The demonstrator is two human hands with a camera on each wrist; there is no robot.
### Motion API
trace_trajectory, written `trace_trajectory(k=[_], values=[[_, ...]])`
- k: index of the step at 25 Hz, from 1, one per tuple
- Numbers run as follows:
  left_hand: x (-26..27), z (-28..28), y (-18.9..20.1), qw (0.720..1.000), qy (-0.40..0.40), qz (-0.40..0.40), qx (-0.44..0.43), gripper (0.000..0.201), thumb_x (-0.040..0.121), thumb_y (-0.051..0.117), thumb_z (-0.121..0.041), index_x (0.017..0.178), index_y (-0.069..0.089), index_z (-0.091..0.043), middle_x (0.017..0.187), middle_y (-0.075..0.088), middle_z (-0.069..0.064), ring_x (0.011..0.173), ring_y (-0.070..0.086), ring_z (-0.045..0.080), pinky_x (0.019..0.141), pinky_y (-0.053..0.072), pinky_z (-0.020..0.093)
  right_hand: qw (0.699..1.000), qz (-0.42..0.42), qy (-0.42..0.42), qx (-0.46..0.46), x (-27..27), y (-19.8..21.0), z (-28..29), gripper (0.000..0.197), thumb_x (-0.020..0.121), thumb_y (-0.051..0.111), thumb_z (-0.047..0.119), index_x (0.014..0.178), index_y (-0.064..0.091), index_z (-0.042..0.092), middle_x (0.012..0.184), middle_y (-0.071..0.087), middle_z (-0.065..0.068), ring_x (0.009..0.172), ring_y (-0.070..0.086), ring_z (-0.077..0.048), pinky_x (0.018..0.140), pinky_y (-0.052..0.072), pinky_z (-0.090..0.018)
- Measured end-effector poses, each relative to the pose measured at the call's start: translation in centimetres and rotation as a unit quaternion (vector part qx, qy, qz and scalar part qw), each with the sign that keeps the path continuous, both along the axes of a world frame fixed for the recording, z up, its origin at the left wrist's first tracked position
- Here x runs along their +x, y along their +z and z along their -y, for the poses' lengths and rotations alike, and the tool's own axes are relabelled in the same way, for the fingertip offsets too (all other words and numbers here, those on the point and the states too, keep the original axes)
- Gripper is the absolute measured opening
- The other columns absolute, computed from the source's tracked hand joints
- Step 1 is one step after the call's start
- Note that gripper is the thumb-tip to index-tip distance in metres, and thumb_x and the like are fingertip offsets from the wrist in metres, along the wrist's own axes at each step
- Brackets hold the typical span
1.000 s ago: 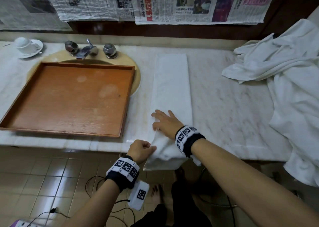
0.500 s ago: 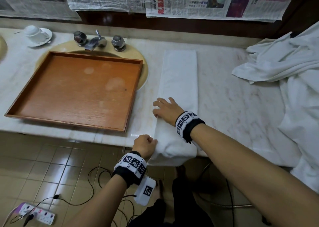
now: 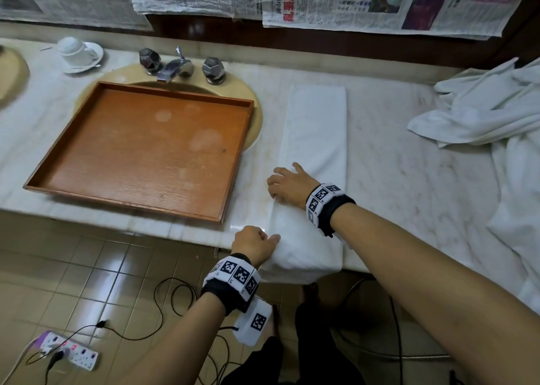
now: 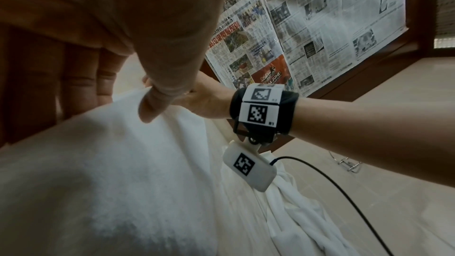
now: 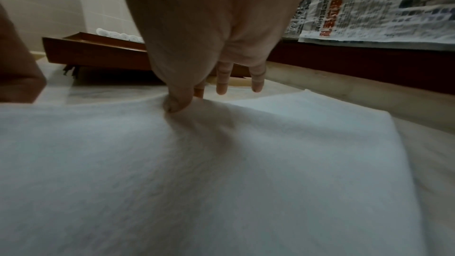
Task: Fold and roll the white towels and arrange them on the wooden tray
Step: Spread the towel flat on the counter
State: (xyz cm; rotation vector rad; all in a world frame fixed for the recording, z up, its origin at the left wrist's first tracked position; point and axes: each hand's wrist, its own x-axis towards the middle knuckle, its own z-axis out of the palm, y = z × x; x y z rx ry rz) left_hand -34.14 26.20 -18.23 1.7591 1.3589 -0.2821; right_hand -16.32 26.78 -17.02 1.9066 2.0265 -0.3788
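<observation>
A long folded white towel (image 3: 317, 139) lies as a strip on the marble counter, and its near end hangs over the front edge. My left hand (image 3: 254, 242) grips that near end at its left corner. In the left wrist view the thumb (image 4: 157, 85) lies on top of the towel (image 4: 110, 163) with the fingers curled beneath. My right hand (image 3: 287, 184) rests farther along the strip and pinches its left edge; the thumb (image 5: 177, 102) presses the towel (image 5: 221, 163) while two fingers stay straight. The wooden tray (image 3: 146, 150) sits to the left with nothing in it.
A heap of loose white towels (image 3: 482, 115) covers the counter's right side. The tray lies over a sink below a faucet (image 3: 172, 68). A cup on a saucer (image 3: 77, 52) stands at the back left. Newspapers hang on the wall. A power strip (image 3: 68, 352) and cables lie on the floor.
The towel's near end was bunched and now lies flatter and straighter. My right hand has slid a little left onto the towel's edge. My left hand keeps its grip.
</observation>
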Motion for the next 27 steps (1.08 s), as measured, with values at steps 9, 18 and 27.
trace_trajectory(k=[9,18,27], values=[[2.8,-2.0,1.0,0.996,-0.008,-0.061,0.072,0.031,0.084,0.061,-0.048,0.084,0.066,-0.018,0.085,0.068,0.002,0.082,0.065,0.025,0.081,0.055,0.037,0.999,-0.024,-0.029,0.009,1.9,0.2,0.3,0.045,0.093,0.046,-0.002,0.130,0.048,0.023,0.155,0.023,-0.004,0.148,0.004,-0.021,0.113,0.015,-0.058],[5.2,-3.2,0.7,0.996,-0.014,-0.063,0.065,0.020,0.087,0.057,-0.026,0.088,0.068,-0.009,0.088,0.067,0.006,0.075,0.061,0.025,0.065,0.046,0.028,0.995,-0.006,0.005,0.095,3.6,-1.0,-2.9,0.026,0.093,0.052,0.000,0.111,0.061,0.018,0.148,0.037,-0.009,0.146,0.017,-0.025,0.113,0.015,-0.059],[8.4,-3.9,0.3,0.976,-0.066,-0.051,0.202,0.044,0.092,0.051,-0.030,0.132,0.044,-0.010,0.137,0.045,0.009,0.126,0.041,0.030,0.098,0.039,0.038,0.911,-0.088,-0.385,0.116,4.0,-4.0,3.5,0.059,0.104,0.029,0.030,0.155,0.003,0.014,0.162,-0.012,-0.001,0.149,-0.011,-0.019,0.116,-0.002,-0.059]])
